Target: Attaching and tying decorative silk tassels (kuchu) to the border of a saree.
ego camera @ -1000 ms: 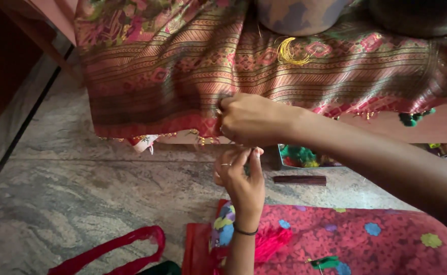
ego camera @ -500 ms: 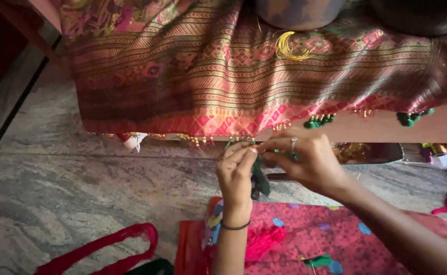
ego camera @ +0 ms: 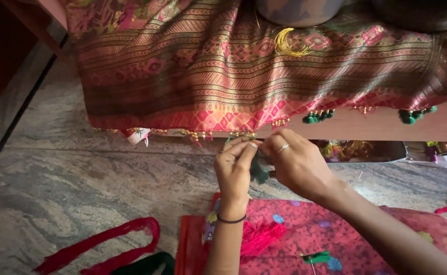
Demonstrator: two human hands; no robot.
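Note:
A pink and gold patterned woven cloth [ego camera: 244,76] hangs over a ledge, its lower edge trimmed with small gold beads [ego camera: 198,134] and green tassels [ego camera: 317,117]. Just below that edge, my left hand [ego camera: 235,168] and my right hand [ego camera: 296,162] meet, fingertips pinched together on a dark green tassel [ego camera: 258,171]. My left wrist wears a dark band. A ring sits on a finger of my right hand.
A coil of yellow thread [ego camera: 289,42] lies on the cloth under a round pot [ego camera: 297,10]. Below are a grey stone floor [ego camera: 81,193], a pink dotted fabric [ego camera: 356,234], red cord loops [ego camera: 101,244], and a tray of thread bits [ego camera: 366,150].
My right hand has come down from the cloth's edge to join my left hand. Both now pinch the green tassel below the hem, and the view has shifted right.

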